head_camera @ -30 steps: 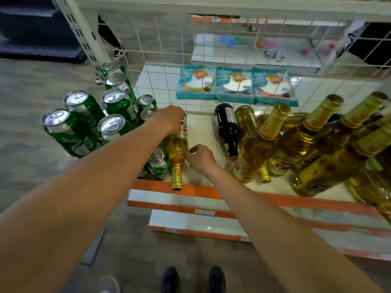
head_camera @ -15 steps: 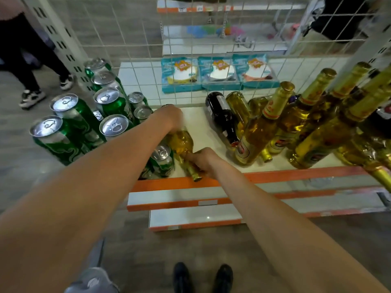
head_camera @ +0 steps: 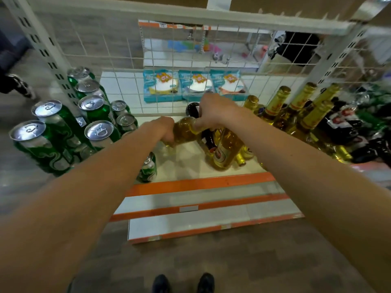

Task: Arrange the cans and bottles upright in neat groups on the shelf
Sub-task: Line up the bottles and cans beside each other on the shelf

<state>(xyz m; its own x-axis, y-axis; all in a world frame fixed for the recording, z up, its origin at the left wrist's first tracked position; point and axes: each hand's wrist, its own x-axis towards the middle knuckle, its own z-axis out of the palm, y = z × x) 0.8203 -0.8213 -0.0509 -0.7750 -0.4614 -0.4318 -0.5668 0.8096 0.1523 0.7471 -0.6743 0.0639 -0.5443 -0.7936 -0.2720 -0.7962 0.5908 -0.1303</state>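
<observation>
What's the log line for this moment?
left hand: grips yellow bottle | right hand: grips yellow bottle | green cans: upright, left | brown bottle: lying

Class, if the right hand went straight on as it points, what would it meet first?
Probably the dark bottle lying beyond the right hand, which grips the yellow bottle; then the wire grid. Depth unclear.

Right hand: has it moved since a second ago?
Yes. The right hand has gone from near the orange shelf edge back toward the wire grid, and now grips the yellow bottle.
</observation>
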